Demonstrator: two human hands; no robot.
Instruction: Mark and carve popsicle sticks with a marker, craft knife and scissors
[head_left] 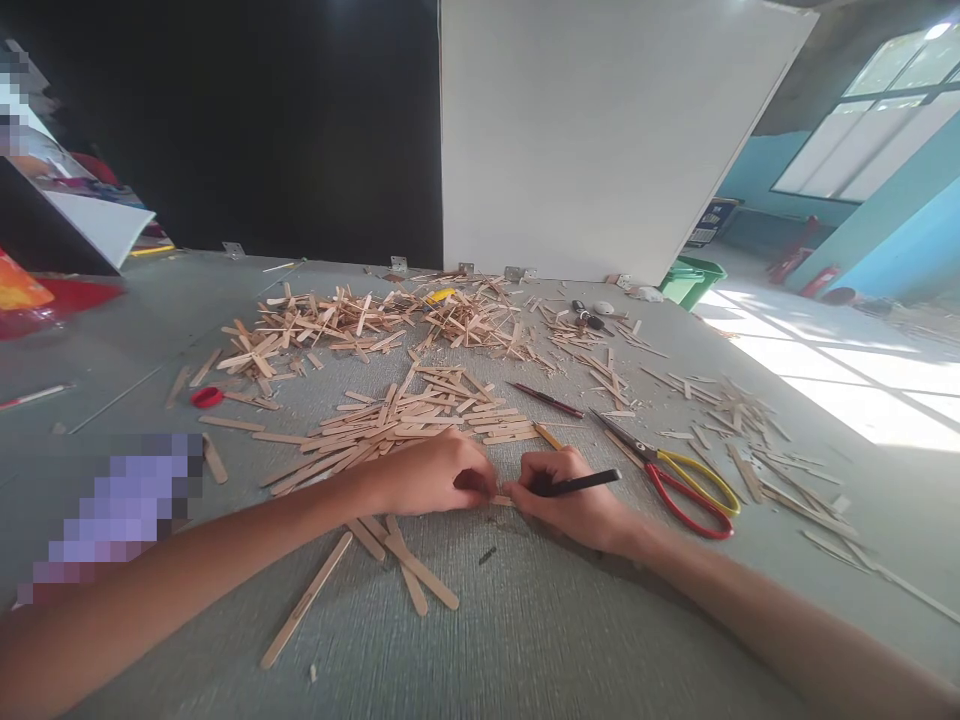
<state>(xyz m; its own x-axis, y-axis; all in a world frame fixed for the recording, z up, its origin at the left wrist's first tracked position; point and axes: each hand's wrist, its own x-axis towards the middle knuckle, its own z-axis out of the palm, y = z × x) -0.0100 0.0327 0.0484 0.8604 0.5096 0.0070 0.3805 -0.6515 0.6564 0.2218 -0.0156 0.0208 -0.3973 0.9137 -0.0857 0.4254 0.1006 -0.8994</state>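
My left hand point(442, 472) is closed, its fingertips pinching the end of a short wooden craft stick point(501, 500) low over the table. Close beside it on the right, my right hand point(566, 500) grips a black pen point(585, 482) and also touches the stick; the pen's tip is hidden behind the fingers. A heap of craft sticks point(405, 415) lies just beyond both hands. Several loose sticks point(420, 570) rest nearer to me, below my left wrist. To the right of my right hand lie scissors point(694, 495) with one red and one yellow handle.
Larger piles of sticks point(322, 325) spread along the back of the table point(525, 630), before an upright black and white board point(600, 140). A dark red pen point(547, 400), keys point(589, 318) and a red ring point(208, 397) lie about. Stick scraps point(795, 490) cover the right side.
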